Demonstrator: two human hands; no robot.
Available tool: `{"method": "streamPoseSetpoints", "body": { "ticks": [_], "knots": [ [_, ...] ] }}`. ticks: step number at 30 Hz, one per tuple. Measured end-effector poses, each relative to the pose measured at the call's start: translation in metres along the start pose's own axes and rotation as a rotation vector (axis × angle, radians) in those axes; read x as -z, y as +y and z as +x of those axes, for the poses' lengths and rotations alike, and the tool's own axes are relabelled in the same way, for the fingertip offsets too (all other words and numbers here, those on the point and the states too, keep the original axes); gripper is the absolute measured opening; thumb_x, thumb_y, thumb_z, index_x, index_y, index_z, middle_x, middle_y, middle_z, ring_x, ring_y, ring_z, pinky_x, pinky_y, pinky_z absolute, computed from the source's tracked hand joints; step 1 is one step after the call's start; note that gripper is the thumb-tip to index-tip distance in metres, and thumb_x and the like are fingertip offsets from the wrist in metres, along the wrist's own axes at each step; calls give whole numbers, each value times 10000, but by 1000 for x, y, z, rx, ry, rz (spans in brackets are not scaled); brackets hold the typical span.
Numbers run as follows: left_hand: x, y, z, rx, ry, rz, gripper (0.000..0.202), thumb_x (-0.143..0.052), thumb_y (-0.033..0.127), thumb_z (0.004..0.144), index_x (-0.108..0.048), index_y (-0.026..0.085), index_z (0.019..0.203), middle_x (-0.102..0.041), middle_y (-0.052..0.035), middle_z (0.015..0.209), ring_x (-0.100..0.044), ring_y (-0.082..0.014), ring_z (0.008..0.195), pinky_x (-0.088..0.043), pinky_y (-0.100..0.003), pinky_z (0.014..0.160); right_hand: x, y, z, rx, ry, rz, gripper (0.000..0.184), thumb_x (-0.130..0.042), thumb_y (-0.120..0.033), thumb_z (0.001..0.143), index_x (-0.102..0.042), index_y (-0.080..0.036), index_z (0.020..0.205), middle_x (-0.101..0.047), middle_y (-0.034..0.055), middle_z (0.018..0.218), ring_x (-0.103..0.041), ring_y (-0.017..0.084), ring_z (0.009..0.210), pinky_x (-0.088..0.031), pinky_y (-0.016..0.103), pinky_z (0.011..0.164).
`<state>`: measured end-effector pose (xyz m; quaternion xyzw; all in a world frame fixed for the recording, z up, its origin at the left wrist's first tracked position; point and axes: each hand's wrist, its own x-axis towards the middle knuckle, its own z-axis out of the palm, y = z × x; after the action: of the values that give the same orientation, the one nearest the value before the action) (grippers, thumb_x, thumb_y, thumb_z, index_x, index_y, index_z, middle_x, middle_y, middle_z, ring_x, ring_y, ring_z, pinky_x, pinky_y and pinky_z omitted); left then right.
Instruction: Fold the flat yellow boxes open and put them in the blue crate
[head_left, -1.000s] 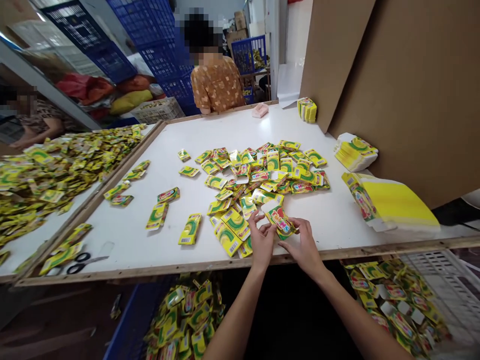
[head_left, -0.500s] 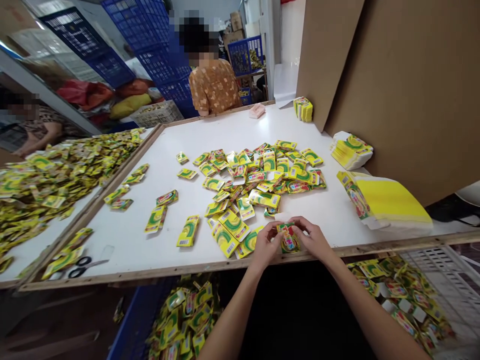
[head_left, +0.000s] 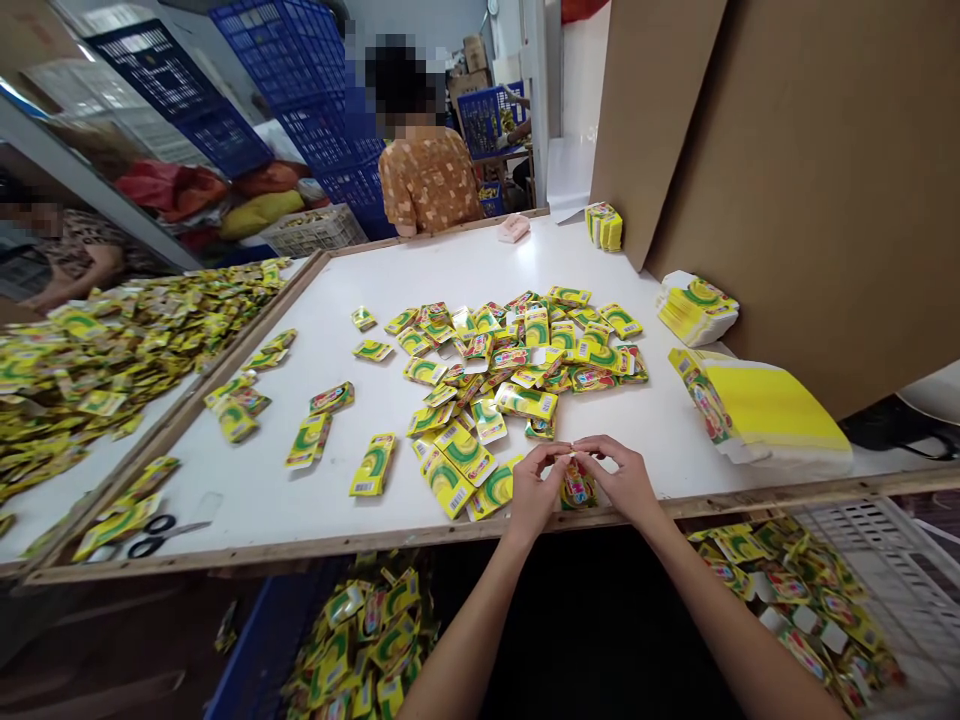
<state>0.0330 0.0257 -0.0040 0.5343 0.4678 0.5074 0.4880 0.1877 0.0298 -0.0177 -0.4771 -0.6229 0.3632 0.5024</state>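
Note:
Both hands are at a small printed cardboard box (head_left: 577, 484), yellow, green and red, near the table's front edge. My left hand (head_left: 538, 487) grips its left side, and my right hand (head_left: 616, 472) grips the right side. Thumbs and fingertips meet at the box's upper end, covering most of that end. Just beyond my hands lies a loose pile of similar small yellow boxes (head_left: 526, 401), some with white flaps sticking out. Left of the pile, one more box (head_left: 373, 465) lies flat by itself.
Stacked flat cartons (head_left: 780, 405) stand at the right beside a tall cardboard sheet (head_left: 810, 200). Black-handled scissors (head_left: 154, 537) lie front left. Crates of boxes (head_left: 862, 540) sit below the table's wooden edge (head_left: 300, 552). A person (head_left: 427, 180) sits across; another (head_left: 82, 250) is at far left.
My fingertips have come together over the box's upper end, where a pale flap stuck out before. Another yellow box now lies with the small group at the table's left.

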Motion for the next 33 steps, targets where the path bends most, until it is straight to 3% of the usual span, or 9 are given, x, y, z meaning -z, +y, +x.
{"method": "streamPoseSetpoints", "body": {
  "ticks": [4,10,17,22,24,27,30,33],
  "knots": [
    [-4,1,5,39,39,-7,201,-693,298,740,-709,172,895,-698,-62,831,-629,-187,784,-507,-307,748,1,-6,7,-100,10,-50,237,-606,-405,798,-691,-210,903,-717,48,849,-615,199,753,-486,353,734],
    [-10,0,11,75,103,-42,135,-673,262,733,-689,160,819,-654,-16,703,-574,-132,644,-465,-247,635,4,-8,16,-204,-42,43,240,-600,-422,794,-661,-190,816,-686,30,735,-605,174,645,-490,312,647],
    [-3,1,-3,75,16,-17,218,-699,335,741,-742,173,880,-732,-70,822,-647,-201,770,-513,-326,745,8,-4,3,-138,-80,63,259,-587,-433,823,-702,-203,850,-717,42,811,-625,197,740,-497,341,716],
    [-4,5,-12,28,75,50,171,-686,308,762,-739,184,867,-726,-72,866,-650,-216,838,-510,-329,787,6,-5,0,-107,-64,42,266,-577,-452,836,-696,-215,820,-717,45,848,-621,215,801,-488,365,765],
    [12,15,-22,-6,164,70,195,-651,321,797,-708,188,928,-704,-63,899,-638,-197,839,-506,-308,782,3,-6,-1,-118,-35,64,268,-558,-452,855,-680,-217,896,-712,52,909,-625,212,821,-491,360,777],
    [69,41,-49,-70,433,169,250,-571,382,857,-651,190,994,-670,-44,906,-620,-165,784,-507,-265,709,-10,-7,-2,-119,-15,37,256,-540,-411,874,-643,-224,1016,-696,61,999,-629,209,843,-488,370,798],
    [142,72,-79,-46,646,450,290,-600,425,823,-662,172,952,-668,-30,839,-607,-161,709,-488,-244,629,-38,-8,-2,-40,-202,-82,197,-587,-312,845,-643,-241,1021,-678,61,1102,-608,241,1015,-453,421,898],
    [188,92,-103,-60,695,659,330,-637,429,787,-668,175,996,-665,-68,1084,-617,-223,964,-489,-304,831,-74,-11,4,65,-430,-225,448,-714,-194,724,-594,-233,1154,-607,87,1274,-489,294,1237,-353,497,1020]
  ]
}}
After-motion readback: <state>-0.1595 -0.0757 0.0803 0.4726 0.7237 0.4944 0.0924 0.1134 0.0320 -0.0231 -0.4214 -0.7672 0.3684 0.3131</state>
